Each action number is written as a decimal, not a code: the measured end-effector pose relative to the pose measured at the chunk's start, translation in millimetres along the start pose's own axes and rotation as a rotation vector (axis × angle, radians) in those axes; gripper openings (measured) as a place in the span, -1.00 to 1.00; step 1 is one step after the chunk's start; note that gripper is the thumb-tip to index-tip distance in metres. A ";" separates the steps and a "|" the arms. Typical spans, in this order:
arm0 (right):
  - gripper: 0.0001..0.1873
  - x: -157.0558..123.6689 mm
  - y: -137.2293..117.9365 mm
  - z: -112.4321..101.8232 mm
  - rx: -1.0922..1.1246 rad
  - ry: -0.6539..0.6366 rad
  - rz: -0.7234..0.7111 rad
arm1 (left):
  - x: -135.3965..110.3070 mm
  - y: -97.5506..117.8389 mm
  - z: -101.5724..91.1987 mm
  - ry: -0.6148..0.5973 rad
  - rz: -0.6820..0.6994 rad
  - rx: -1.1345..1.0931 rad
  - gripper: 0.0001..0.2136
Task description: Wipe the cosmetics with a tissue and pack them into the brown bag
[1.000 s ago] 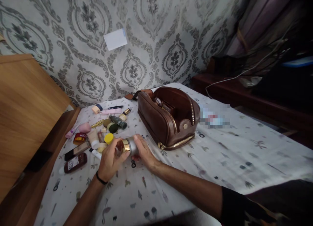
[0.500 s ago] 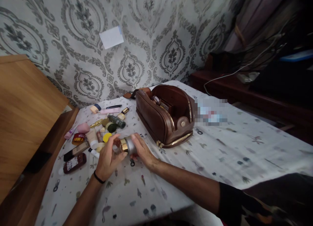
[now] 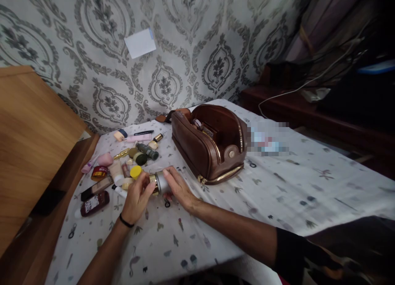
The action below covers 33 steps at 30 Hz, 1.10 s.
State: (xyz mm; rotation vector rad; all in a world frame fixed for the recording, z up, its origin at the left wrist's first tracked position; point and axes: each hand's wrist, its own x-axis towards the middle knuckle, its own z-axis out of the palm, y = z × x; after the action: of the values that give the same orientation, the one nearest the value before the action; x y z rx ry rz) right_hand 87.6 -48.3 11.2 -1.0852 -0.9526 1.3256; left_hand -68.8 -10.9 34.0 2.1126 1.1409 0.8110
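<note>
A black wristband (image 3: 125, 222) and a patterned black sleeve (image 3: 290, 250) show.

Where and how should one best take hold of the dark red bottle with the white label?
Probably around the middle of the dark red bottle, pinched across its width, coming from the near side: it lies flat, and the beige bottle with a black cap lies close along its far side.

Bag (image 3: 193, 147), ctr.: smooth semi-gloss leather-look; zip (image 3: 226, 177), shiny mtl. Silver jar (image 3: 164, 183), 7–8 o'clock: matt, mtl./plastic unclear; gold band (image 3: 154, 180), glossy. Yellow cap (image 3: 135, 171), 8 o'clock: smooth plastic. Cloth (image 3: 293, 194), 4 o'clock: matt fabric. Panel (image 3: 37, 133), 9 o'clock: satin wood-grain. Sheet (image 3: 140, 43), 11 o'clock: matt paper.
</note>
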 end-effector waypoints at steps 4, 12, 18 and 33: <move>-0.54 0.4 2.1 -0.3 -0.001 0.002 0.008 | -1.3 -3.2 0.5 0.007 -0.027 0.053 -0.68; -0.57 3.9 1.1 -1.2 0.055 0.032 0.003 | -1.9 -5.0 -12.3 -0.012 0.280 0.274 -0.48; -0.56 3.6 1.3 -2.2 0.015 0.015 0.007 | -0.4 -1.9 -13.8 -0.085 0.193 0.217 -0.58; -0.65 0.4 -2.0 -0.3 -0.081 -0.006 0.015 | 2.4 -4.8 -9.1 -0.020 0.103 0.178 -0.74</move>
State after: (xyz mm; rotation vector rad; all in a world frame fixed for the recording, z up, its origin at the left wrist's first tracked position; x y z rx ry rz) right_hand 88.5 -47.9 13.0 -1.1526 -1.0124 1.3127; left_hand -76.9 -4.7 36.7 2.3370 1.1387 0.7563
